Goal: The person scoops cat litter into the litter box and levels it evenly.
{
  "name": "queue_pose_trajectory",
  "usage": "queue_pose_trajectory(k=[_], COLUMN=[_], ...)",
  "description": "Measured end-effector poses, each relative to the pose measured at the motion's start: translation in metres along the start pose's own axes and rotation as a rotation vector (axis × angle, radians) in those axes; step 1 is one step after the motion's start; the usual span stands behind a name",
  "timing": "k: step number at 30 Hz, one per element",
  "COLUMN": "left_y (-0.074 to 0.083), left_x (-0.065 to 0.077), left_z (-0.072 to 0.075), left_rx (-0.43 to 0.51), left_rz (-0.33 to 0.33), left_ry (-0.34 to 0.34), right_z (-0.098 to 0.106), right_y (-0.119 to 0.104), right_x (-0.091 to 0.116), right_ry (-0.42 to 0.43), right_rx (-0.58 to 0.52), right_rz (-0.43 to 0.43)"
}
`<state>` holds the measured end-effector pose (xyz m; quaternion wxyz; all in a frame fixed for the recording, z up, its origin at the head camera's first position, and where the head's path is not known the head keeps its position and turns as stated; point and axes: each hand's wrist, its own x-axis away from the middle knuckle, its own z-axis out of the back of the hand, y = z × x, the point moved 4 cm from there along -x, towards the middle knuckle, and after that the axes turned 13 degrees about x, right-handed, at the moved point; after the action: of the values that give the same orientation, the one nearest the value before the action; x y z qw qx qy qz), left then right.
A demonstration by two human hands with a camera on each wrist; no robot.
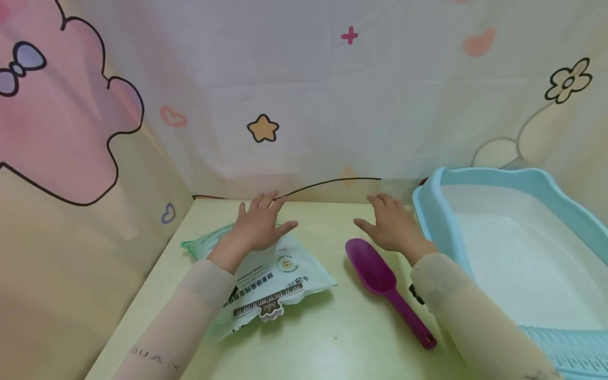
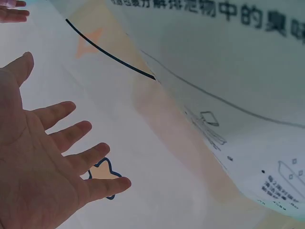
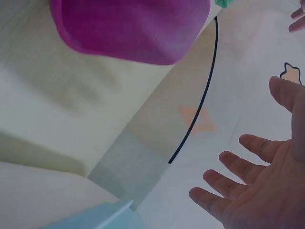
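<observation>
My left hand (image 1: 258, 226) hovers over the far part of a pale green and white plastic bag (image 1: 273, 274) with dark printed characters. Its fingers are spread and hold nothing; the left wrist view shows the bare palm beside the bag (image 2: 228, 105). A clip (image 1: 272, 310) sits at the bag's near edge. My right hand (image 1: 393, 224), fingers apart and holding nothing, is above the table just beyond a purple scoop (image 1: 372, 269). The scoop lies with its bowl away from me and its handle toward the near right. In the right wrist view the scoop's bowl (image 3: 133, 28) appears near the top.
A large light blue tray (image 1: 439, 216) with a white inside stands at the right, close to my right forearm. The pale yellow table (image 1: 304, 348) ends at a printed curtain (image 1: 309, 105) behind and on the left. A small black object (image 1: 416, 294) shows beside the right sleeve.
</observation>
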<state>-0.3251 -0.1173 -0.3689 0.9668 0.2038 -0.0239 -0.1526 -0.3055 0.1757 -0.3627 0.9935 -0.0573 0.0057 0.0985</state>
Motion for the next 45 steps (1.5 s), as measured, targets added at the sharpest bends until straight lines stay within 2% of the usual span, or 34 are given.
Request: queue_pose_trajectory(k=[10,19,22,30,36,39,45], left_y=[-0.001,-0.009,-0.014,-0.021,-0.035,-0.040,-0.044], left_x=[0.024,0.055,0.066,0.099,0.125,0.129,0.127], left_z=[-0.001,-0.004,-0.007,-0.010,-0.013,-0.019,-0.027], left_rx=[-0.014,0.009,0.019,0.057,0.095,0.124,0.156], left_rz=[-0.030,-0.097,-0.107,-0.108,-0.088,-0.097,-0.098], left_ry=[-0.017,-0.044,-0.080,-0.203,-0.264,-0.273,-0.297], right_z=[-0.011,-0.023,-0.030,-0.050,-0.062,-0.065,-0.072], right_y=[-0.024,-0.050,-0.062,-0.100,-0.119,-0.122,-0.124], right_x=[0.010,0.025,0.031,0.046,0.050,0.049,0.047], right_ry=[0.014,0.077,0.074,-0.027,-0.044,-0.042,-0.034], right_rx=[-0.002,-0.022,-0.029,-0.059,-0.012,0.016,0.071], right_rz=[0.052,0.215,0.286,0.444,0.562,0.583,0.592])
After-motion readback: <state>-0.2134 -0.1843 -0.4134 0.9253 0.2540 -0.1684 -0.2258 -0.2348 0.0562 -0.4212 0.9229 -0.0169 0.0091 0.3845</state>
